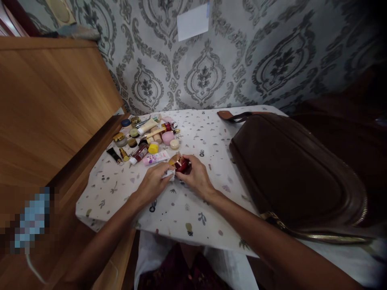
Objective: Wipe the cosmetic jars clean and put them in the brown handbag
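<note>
My right hand (198, 176) is closed round a small red cosmetic container (181, 164) with a shiny gold-coloured part, tilted just above the table. My left hand (154, 177) pinches a crumpled white wipe (169, 173) and presses it near the container's left side. The fingers partly hide the container, so its exact kind is unclear. Just beyond my hands lie a pink-and-white tube (156, 157), a yellow-capped item (153, 148), a small cream jar (174, 144) and a pink round jar (168, 138).
Several more jars, tubes and bottles cluster at the back left, among them a gold-lidded jar (119, 139) and a black tube (114, 155). A large brown bag (290, 169) fills the right side of the patterned tablecloth (121, 192). A wooden cabinet (51, 96) borders the left.
</note>
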`<state>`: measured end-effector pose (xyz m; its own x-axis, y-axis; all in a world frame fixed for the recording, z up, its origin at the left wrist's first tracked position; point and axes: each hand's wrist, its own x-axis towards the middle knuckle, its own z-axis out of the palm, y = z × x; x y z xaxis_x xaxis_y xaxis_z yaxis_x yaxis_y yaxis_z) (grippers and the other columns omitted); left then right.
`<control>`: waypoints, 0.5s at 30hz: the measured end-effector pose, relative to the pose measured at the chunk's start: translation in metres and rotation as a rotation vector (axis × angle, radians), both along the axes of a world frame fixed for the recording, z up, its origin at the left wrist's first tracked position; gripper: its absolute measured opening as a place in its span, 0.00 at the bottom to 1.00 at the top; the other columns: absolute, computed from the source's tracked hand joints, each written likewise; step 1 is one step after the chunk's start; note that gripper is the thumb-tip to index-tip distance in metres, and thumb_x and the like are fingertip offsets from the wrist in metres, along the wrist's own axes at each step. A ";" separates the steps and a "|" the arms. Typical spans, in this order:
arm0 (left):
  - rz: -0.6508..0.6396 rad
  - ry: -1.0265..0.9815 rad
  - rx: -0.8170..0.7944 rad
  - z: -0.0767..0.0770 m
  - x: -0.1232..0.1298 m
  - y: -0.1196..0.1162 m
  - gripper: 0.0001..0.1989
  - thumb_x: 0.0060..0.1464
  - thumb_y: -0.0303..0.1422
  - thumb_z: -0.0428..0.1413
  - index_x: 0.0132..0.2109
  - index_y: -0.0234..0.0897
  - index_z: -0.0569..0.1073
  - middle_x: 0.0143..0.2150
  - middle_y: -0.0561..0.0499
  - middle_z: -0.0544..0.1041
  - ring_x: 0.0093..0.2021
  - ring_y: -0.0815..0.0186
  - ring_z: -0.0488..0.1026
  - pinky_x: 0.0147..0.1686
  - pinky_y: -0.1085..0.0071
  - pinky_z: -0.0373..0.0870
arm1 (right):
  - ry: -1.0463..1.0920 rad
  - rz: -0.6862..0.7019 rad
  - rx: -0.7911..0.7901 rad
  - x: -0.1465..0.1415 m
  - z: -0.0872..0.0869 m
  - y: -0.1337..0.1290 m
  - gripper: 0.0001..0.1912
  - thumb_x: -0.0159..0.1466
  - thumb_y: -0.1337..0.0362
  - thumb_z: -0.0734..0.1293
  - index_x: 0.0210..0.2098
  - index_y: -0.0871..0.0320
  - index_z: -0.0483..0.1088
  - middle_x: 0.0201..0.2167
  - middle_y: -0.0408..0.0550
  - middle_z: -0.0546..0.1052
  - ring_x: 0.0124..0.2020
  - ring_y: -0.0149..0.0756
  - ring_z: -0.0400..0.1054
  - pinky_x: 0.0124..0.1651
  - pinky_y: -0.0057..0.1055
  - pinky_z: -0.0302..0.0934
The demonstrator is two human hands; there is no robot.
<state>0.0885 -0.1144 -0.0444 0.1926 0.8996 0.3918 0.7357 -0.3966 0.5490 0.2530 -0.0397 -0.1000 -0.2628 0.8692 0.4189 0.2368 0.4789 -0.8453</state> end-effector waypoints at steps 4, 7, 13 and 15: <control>-0.031 0.110 0.052 0.003 0.003 0.000 0.07 0.64 0.29 0.52 0.43 0.39 0.75 0.41 0.47 0.78 0.43 0.61 0.75 0.43 0.67 0.71 | -0.061 0.008 0.092 0.003 0.000 0.000 0.25 0.52 0.66 0.72 0.50 0.56 0.69 0.46 0.52 0.76 0.46 0.47 0.71 0.52 0.45 0.66; -0.050 0.156 0.067 0.006 0.006 0.002 0.07 0.63 0.28 0.53 0.44 0.38 0.75 0.42 0.47 0.78 0.43 0.60 0.75 0.44 0.67 0.71 | -0.099 0.037 0.157 0.005 0.001 0.000 0.26 0.54 0.68 0.71 0.52 0.56 0.68 0.47 0.54 0.76 0.49 0.49 0.70 0.53 0.47 0.65; -0.037 0.102 0.012 0.019 0.016 0.010 0.06 0.62 0.27 0.53 0.42 0.38 0.75 0.41 0.48 0.78 0.42 0.61 0.74 0.45 0.67 0.70 | -0.156 0.075 0.221 0.002 0.001 -0.001 0.28 0.53 0.72 0.68 0.54 0.56 0.67 0.49 0.55 0.76 0.52 0.51 0.69 0.55 0.50 0.65; -0.013 0.076 0.002 0.024 0.020 0.015 0.06 0.61 0.27 0.54 0.42 0.37 0.75 0.41 0.48 0.78 0.43 0.61 0.74 0.47 0.66 0.70 | -0.163 0.083 0.209 0.001 0.001 -0.001 0.34 0.52 0.74 0.68 0.58 0.56 0.64 0.52 0.55 0.75 0.54 0.52 0.68 0.56 0.51 0.65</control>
